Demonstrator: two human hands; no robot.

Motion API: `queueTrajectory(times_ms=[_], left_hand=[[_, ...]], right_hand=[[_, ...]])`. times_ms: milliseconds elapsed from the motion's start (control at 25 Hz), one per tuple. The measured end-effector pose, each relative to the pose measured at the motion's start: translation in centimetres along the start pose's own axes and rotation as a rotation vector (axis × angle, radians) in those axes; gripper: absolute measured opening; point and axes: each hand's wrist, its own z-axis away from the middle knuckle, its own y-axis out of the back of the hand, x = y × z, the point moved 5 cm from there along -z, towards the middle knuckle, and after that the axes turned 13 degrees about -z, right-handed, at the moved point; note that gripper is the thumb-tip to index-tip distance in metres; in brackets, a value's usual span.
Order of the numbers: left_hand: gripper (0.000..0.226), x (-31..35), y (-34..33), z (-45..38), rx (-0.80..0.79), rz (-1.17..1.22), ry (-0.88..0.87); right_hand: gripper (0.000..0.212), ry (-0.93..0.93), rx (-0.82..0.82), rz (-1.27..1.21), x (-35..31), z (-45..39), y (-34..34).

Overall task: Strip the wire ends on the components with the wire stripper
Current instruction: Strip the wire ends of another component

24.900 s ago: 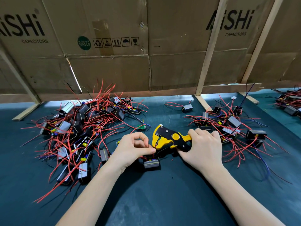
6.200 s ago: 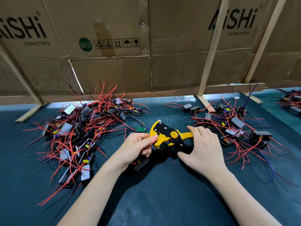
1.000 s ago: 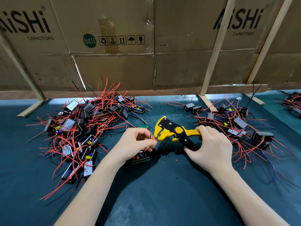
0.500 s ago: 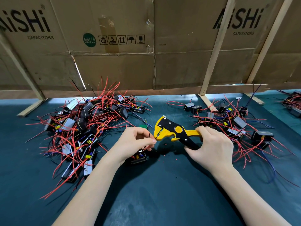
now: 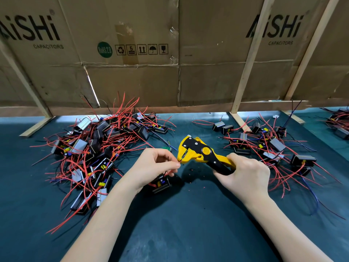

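A yellow and black wire stripper [image 5: 198, 152] lies in my right hand [image 5: 245, 173], which grips its handles at the middle of the table. My left hand [image 5: 153, 165] pinches a thin red wire whose end sits at the stripper's jaws. That wire runs down to a small black component [image 5: 160, 184] lying on the mat just under my left hand. A thin black wire also rises between my left fingers.
A big pile of black components with red wires [image 5: 94, 152] covers the left of the dark green mat [image 5: 188, 224]. A smaller pile [image 5: 273, 148] lies to the right, another at the far right edge [image 5: 338, 123]. Cardboard panels on wooden struts [image 5: 245, 61] wall off the back.
Since half a second ago my hands hold nearly the same places. The wire end now sits at the stripper's jaws.
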Motion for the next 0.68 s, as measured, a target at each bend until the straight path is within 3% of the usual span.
queueTrajectory(times_ms=[440, 680], left_hand=[[0.015, -0.2, -0.1, -0.2, -0.004, -0.036, 0.047], [0.016, -0.7, -0.3, -0.4, 0.062, -0.179, 0.028]], right_hand=[[0.053, -0.071, -0.021, 0.050, 1.3, -0.1, -0.6], [0.053, -0.162, -0.060, 0.014, 2.1, 0.0, -0.7]])
